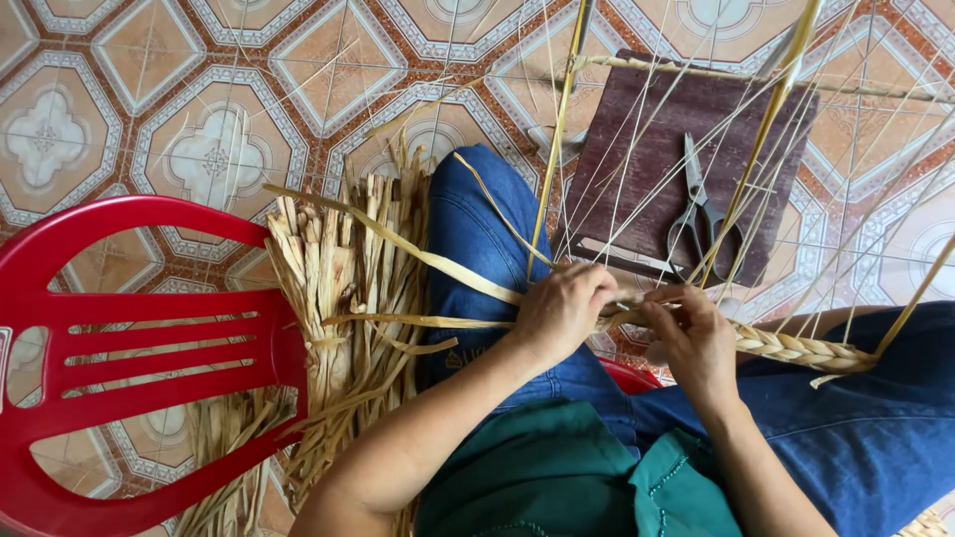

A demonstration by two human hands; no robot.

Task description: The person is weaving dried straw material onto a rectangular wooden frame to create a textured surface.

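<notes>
The chair (119, 338) lies at the left on the floor (199, 60). A bundle of straw (338, 328) rests against its right edge, spreading near and far. Right of the bundle sits the knee (477, 229), with loose strips running from the bundle across it to the left hand (562, 310). The right hand (691, 338) is just right of the left, both touching the braid (796, 348), which runs on to the right over the other leg. Beyond the hands lies a board (647, 149) on the floor, with scissors (698, 214) on it. Thin canes (766, 129) cross above the board, slanting far and right.
</notes>
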